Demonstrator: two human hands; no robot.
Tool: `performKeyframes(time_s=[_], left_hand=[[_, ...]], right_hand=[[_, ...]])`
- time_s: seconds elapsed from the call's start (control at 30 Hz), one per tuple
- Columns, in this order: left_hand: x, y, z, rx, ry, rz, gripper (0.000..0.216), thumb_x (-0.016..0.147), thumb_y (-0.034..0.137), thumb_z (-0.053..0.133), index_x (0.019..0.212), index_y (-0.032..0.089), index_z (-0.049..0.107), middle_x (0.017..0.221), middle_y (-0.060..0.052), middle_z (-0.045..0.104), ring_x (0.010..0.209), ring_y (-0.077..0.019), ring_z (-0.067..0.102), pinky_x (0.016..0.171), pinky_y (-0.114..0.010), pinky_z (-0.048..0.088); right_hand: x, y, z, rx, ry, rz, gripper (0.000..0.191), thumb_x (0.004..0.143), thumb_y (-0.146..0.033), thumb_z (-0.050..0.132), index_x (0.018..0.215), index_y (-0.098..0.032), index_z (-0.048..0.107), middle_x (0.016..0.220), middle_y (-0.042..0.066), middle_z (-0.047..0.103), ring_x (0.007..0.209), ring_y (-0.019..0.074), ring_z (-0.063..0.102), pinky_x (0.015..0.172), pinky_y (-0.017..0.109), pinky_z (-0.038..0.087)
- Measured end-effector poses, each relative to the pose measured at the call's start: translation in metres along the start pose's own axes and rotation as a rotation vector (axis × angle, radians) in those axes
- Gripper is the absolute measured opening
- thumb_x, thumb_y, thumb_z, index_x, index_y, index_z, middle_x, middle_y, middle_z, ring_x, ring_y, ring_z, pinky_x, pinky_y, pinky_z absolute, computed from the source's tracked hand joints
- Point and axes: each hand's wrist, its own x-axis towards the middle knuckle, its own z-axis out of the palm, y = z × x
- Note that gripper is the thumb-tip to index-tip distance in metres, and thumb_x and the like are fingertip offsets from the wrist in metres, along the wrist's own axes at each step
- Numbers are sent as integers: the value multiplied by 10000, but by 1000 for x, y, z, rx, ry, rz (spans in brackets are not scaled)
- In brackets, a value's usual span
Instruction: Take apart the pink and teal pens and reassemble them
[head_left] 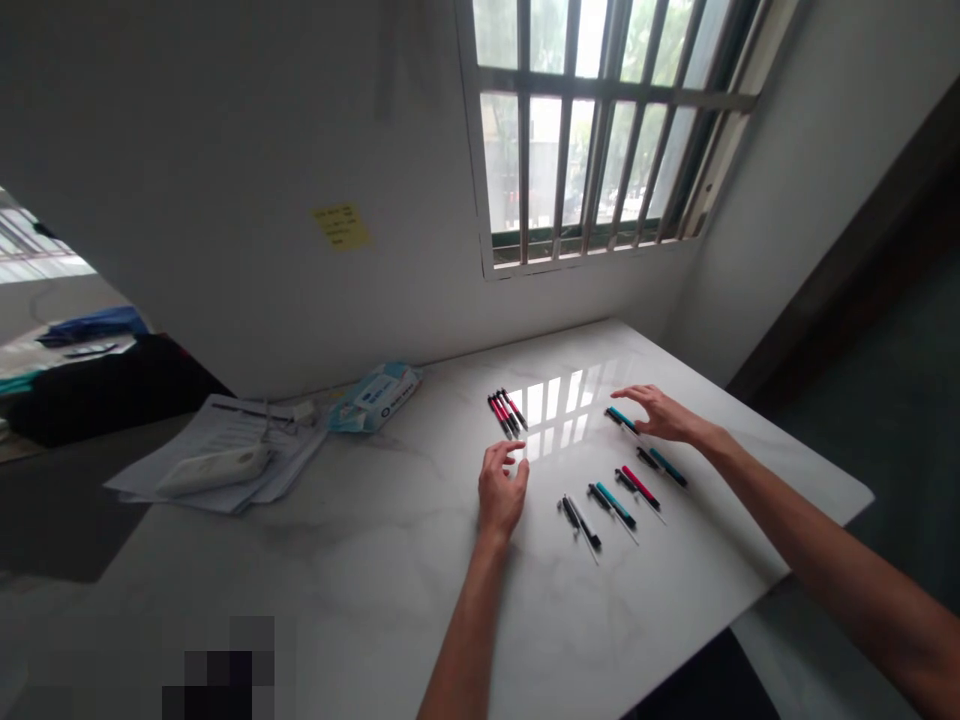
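Observation:
My left hand [504,490] rests on the white table, fingers loosely bent and apart, holding nothing. Just beyond its fingertips lie several red and black pens [508,412] side by side. My right hand [660,412] hovers open beside a teal pen barrel [622,419], thumb and fingers spread; whether it touches the barrel I cannot tell. Between my arms lie pens in separate parts: a dark teal barrel [667,466], a red barrel [640,487], a teal barrel [616,505] and a white barrel [582,520], with black pieces and thin refills alongside.
A blue wipes packet [375,397] lies against the wall. Left of it, papers [289,475] carry a white device [215,468] and a cable. A yellow note [341,227] sticks to the wall near a barred window [600,88]. The table's edge [825,540] runs along the right.

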Motion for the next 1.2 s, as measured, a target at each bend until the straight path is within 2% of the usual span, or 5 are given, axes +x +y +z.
performKeyframes(time_s=[0.53, 0.67, 0.9, 1.2], left_hand=[[1, -2, -1, 9, -20, -7, 247, 877, 198, 626, 1082, 233, 760, 1199, -80, 666, 898, -179, 659, 780, -319, 543], [1, -2, -1, 6, -16, -10, 248, 869, 198, 633, 1076, 234, 765, 1194, -81, 668, 896, -183, 662, 770, -319, 544], [1, -2, -1, 0, -18, -9, 252, 865, 200, 636, 1076, 236, 770, 1196, -83, 667, 895, -184, 663, 762, -317, 542], [1, -2, -2, 12, -23, -5, 246, 866, 187, 632, 1065, 239, 767, 1191, -81, 669, 897, -185, 665, 756, -315, 545]], right_hand=[[5, 14, 39, 75, 70, -31, 544, 874, -238, 656, 1414, -293, 620, 1389, 95, 653, 1289, 341, 587, 1105, 551, 476], [8, 16, 37, 71, 39, -34, 563, 873, -265, 666, 1433, -287, 609, 1410, 100, 643, 1305, 341, 577, 1108, 557, 472], [11, 19, 26, 71, -42, -63, 818, 721, -75, 640, 1506, -292, 556, 1476, 81, 622, 1399, 335, 514, 1141, 519, 464], [20, 17, 26, 71, -80, -69, 739, 776, -136, 647, 1496, -284, 575, 1438, 72, 655, 1358, 319, 553, 1135, 482, 475]])
